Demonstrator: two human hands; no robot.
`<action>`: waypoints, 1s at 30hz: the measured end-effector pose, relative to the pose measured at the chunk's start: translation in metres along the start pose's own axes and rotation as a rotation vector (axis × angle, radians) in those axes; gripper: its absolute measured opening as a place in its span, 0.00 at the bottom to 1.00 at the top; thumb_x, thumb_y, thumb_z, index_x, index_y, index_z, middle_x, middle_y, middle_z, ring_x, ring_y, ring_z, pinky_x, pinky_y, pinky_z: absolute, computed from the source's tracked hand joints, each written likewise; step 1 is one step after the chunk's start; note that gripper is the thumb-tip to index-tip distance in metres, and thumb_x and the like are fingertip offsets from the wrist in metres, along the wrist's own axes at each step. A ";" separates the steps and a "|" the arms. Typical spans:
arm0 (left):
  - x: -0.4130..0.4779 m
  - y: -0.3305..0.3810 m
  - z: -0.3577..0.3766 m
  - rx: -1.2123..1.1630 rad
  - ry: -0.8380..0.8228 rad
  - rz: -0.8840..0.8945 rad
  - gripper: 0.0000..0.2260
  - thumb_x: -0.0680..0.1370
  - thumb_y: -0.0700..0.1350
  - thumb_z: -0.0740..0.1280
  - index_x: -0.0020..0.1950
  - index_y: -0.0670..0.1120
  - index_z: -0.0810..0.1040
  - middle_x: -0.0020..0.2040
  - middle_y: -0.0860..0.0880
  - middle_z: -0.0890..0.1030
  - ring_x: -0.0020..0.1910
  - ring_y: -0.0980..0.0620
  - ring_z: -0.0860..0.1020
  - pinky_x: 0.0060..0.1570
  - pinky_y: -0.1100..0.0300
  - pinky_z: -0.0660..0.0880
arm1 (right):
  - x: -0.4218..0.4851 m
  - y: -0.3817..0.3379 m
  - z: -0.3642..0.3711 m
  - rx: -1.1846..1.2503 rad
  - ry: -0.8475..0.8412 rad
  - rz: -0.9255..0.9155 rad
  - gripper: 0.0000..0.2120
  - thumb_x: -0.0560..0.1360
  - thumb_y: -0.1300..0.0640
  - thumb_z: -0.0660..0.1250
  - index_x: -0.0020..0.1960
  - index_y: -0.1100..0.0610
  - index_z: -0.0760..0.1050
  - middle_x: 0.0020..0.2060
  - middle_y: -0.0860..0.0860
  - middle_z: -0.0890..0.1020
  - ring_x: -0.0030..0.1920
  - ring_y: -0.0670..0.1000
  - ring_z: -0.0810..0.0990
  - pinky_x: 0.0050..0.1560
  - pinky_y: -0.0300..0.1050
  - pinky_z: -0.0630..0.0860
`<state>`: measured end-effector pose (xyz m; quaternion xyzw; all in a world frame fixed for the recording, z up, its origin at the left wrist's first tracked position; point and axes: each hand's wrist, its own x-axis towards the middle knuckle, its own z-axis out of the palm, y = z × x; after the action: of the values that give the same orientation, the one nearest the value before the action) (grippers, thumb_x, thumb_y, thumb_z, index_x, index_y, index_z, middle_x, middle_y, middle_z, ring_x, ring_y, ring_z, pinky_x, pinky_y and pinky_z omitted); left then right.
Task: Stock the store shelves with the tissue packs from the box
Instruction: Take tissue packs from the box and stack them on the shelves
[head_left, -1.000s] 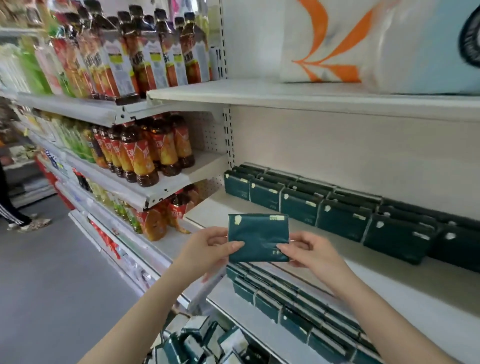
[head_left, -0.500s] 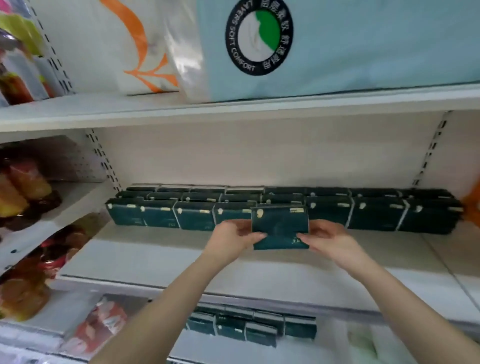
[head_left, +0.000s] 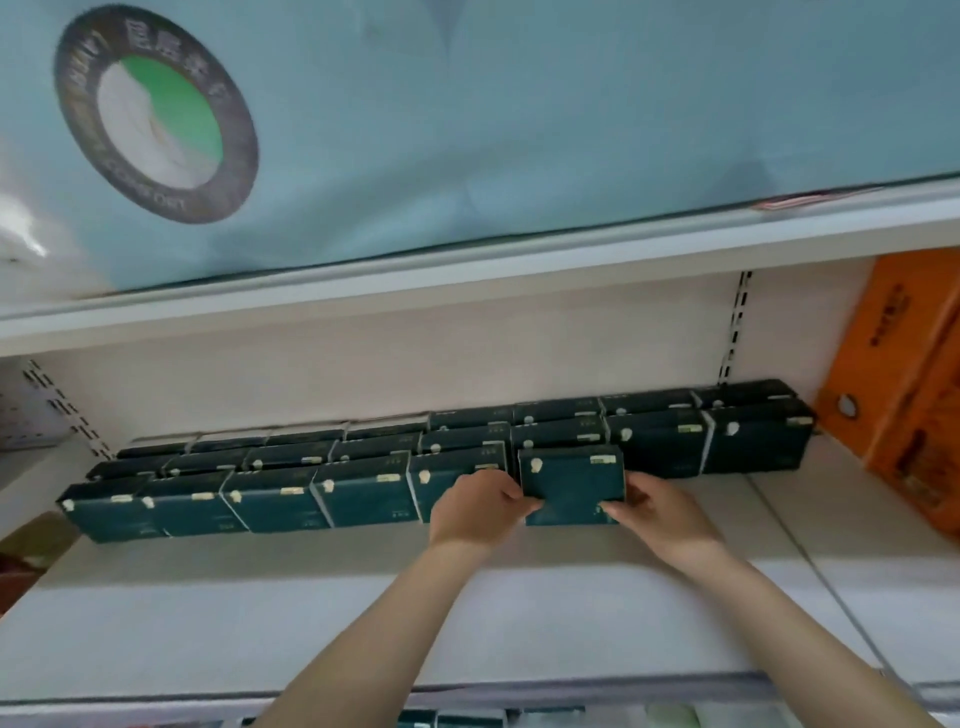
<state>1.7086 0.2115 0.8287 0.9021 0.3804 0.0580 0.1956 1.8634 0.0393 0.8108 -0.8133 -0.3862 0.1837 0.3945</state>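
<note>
Dark-green tissue pack (head_left: 571, 483) stands upright at the right end of the front row (head_left: 270, 499), low on the shelf (head_left: 519, 623). Head view: I'd butt it against the row's last pack with its face flush, then release. Left hand (head_left: 478, 506) and right hand (head_left: 660, 512) pinch its lower side edges, both grips clamped on it, forearms stretched towards the row.

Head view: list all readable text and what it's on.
"COMFORT", faint, on the blue pack's ring logo; other ring text blurred.
Orange box: print blurred.
Tissue packs: labels too small.
Shelf tag: blurred.
</note>
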 end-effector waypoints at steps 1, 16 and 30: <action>0.001 0.000 0.000 0.009 0.005 -0.004 0.16 0.76 0.63 0.66 0.42 0.53 0.84 0.40 0.57 0.83 0.42 0.52 0.81 0.39 0.60 0.74 | 0.003 0.000 0.001 -0.028 0.002 -0.026 0.13 0.78 0.55 0.69 0.63 0.51 0.78 0.54 0.47 0.83 0.54 0.49 0.81 0.57 0.47 0.77; 0.001 0.006 -0.005 0.154 0.054 -0.182 0.20 0.77 0.64 0.66 0.43 0.49 0.83 0.42 0.52 0.85 0.43 0.48 0.83 0.41 0.59 0.77 | 0.027 0.007 0.010 -0.111 0.111 -0.024 0.07 0.76 0.53 0.72 0.43 0.55 0.78 0.39 0.47 0.81 0.43 0.47 0.79 0.37 0.33 0.68; -0.022 0.009 -0.019 0.075 0.025 -0.239 0.17 0.77 0.63 0.66 0.45 0.51 0.85 0.43 0.53 0.86 0.41 0.50 0.82 0.43 0.58 0.78 | 0.002 -0.011 -0.007 -0.161 0.006 0.089 0.20 0.76 0.43 0.68 0.64 0.51 0.76 0.61 0.48 0.81 0.59 0.50 0.79 0.54 0.45 0.74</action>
<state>1.6944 0.1958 0.8511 0.8561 0.4896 0.0312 0.1625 1.8635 0.0419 0.8233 -0.8593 -0.3620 0.1670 0.3204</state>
